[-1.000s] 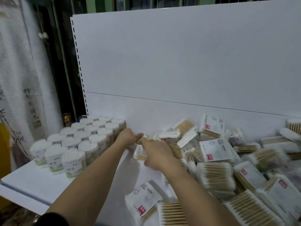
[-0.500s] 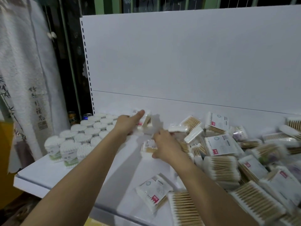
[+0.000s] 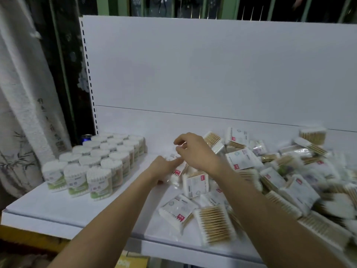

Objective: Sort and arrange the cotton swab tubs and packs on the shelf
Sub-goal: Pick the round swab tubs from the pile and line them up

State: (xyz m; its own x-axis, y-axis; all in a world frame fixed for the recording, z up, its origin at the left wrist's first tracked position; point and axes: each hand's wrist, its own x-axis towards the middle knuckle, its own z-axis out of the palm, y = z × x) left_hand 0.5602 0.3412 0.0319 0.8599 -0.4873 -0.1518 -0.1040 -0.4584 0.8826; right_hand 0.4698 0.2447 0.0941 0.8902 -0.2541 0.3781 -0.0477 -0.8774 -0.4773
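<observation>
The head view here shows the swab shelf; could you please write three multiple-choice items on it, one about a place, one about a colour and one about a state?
1. Where do the tubs stand on the shelf?
A. left end
B. right end
C. front middle

2. What colour is the small label on the packs?
A. blue
B. red
C. yellow

3. How are the packs on the right arranged?
A. upright in rows
B. stacked in one column
C. in a loose heap

Answers:
1 A: the tubs form neat rows at the left, next to the blue can.
2 B: a red patch shows on several pack fronts.
3 C: the packs lie tilted and overlapping, where the left hand holds one pack and the right hand hovers with curled fingers.
</observation>
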